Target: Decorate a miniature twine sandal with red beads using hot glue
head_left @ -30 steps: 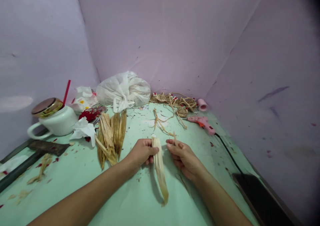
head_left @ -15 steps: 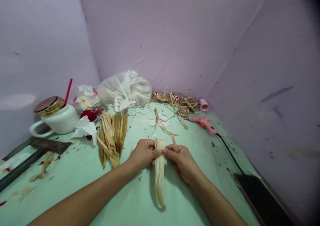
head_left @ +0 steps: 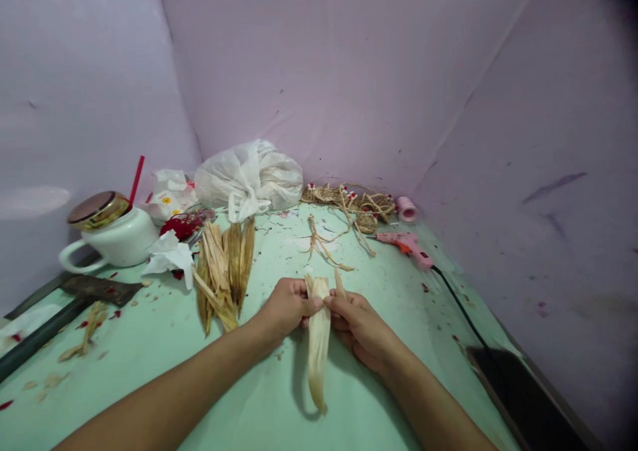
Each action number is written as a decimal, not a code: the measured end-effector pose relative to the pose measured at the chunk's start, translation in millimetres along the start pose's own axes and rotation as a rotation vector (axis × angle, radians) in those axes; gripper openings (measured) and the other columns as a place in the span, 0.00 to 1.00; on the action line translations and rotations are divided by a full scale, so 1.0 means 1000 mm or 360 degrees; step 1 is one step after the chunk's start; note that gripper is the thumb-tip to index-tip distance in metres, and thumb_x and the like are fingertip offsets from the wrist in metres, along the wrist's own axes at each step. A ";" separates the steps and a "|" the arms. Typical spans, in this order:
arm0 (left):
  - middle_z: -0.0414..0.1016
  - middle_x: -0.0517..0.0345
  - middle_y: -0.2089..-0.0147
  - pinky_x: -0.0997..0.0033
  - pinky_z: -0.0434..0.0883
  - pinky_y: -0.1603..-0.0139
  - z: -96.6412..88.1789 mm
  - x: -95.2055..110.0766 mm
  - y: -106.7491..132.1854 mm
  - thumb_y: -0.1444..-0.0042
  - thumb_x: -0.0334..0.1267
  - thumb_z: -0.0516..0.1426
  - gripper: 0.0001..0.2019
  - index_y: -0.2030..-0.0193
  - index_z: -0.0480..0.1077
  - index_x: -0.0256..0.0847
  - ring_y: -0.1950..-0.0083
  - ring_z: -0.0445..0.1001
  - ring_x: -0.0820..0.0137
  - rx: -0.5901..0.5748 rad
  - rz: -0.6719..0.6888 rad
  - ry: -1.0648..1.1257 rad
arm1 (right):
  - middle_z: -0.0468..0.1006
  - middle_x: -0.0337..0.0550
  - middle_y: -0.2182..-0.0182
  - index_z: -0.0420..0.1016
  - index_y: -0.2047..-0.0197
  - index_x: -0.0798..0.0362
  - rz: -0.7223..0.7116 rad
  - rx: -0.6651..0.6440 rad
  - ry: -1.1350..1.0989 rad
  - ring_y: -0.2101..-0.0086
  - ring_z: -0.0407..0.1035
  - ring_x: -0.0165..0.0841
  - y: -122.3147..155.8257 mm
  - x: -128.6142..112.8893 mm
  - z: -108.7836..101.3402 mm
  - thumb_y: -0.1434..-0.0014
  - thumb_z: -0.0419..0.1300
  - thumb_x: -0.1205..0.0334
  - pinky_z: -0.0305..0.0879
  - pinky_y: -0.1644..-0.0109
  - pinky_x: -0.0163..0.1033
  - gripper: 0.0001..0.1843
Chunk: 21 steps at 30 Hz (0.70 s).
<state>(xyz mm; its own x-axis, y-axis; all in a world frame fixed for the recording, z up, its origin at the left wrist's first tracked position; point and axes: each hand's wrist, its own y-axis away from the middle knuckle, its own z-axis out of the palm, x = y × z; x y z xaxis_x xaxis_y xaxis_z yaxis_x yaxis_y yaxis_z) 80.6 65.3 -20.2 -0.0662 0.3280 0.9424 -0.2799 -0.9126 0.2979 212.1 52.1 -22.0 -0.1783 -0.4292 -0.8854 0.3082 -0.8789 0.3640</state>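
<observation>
A pale dried corn husk (head_left: 318, 345) hangs down over the green table (head_left: 149, 371), pinched at its top end by both hands. My left hand (head_left: 286, 308) grips the top from the left with thumb and fingers closed. My right hand (head_left: 359, 328) pinches the same top from the right, and a thin husk strip (head_left: 339, 283) sticks up from its fingers.
A pile of dried husks (head_left: 222, 271) lies to the left. Behind it are a white plastic bag (head_left: 249, 179), a white cup with a gold lid (head_left: 107, 235), and crumpled tissue (head_left: 169, 257). Twine pieces (head_left: 349, 205), a pink glue gun (head_left: 406, 246) and its black cord (head_left: 456, 305) lie at the right.
My right hand has moved left and closed on the husk's top beside my left hand. The husk now hangs straighter and a little shorter on the table.
</observation>
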 end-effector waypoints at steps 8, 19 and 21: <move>0.64 0.62 0.86 0.79 0.45 0.87 -0.006 0.001 -0.003 0.65 0.44 0.62 0.15 0.77 0.68 0.33 0.87 0.55 0.82 -0.0020 -0.0040 0.0088 | 0.62 0.33 0.82 0.65 0.75 0.57 -0.0040 -0.0083 -0.0316 0.84 0.49 0.19 -0.002 -0.003 -0.008 0.53 0.61 0.61 0.38 0.85 0.25 0.09; 0.58 0.68 0.89 0.81 0.44 0.88 -0.015 -0.002 -0.011 0.63 0.41 0.62 0.12 0.80 0.64 0.36 0.88 0.53 0.83 0.0229 0.0029 0.0187 | 0.67 0.30 0.83 0.68 0.71 0.53 -0.0162 -0.0083 -0.0755 0.83 0.64 0.24 0.016 -0.038 -0.037 0.55 0.64 0.64 0.67 0.73 0.33 0.08; 0.58 0.68 0.89 0.81 0.43 0.88 -0.019 0.000 -0.013 0.63 0.40 0.62 0.12 0.80 0.64 0.35 0.88 0.52 0.83 0.0276 0.0047 0.0197 | 0.62 0.26 0.85 0.68 0.69 0.53 -0.0178 -0.0144 -0.0797 0.89 0.51 0.17 0.023 -0.046 -0.044 0.53 0.62 0.66 0.60 0.82 0.25 0.07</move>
<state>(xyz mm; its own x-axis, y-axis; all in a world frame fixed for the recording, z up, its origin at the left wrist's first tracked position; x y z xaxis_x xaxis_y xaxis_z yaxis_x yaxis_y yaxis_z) 66.3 81.3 -27.3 -0.1919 0.3180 0.9285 -0.1079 -0.9472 0.3021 268.8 60.6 14.1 -0.6328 -0.4002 -0.6628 0.3372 -0.9131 0.2294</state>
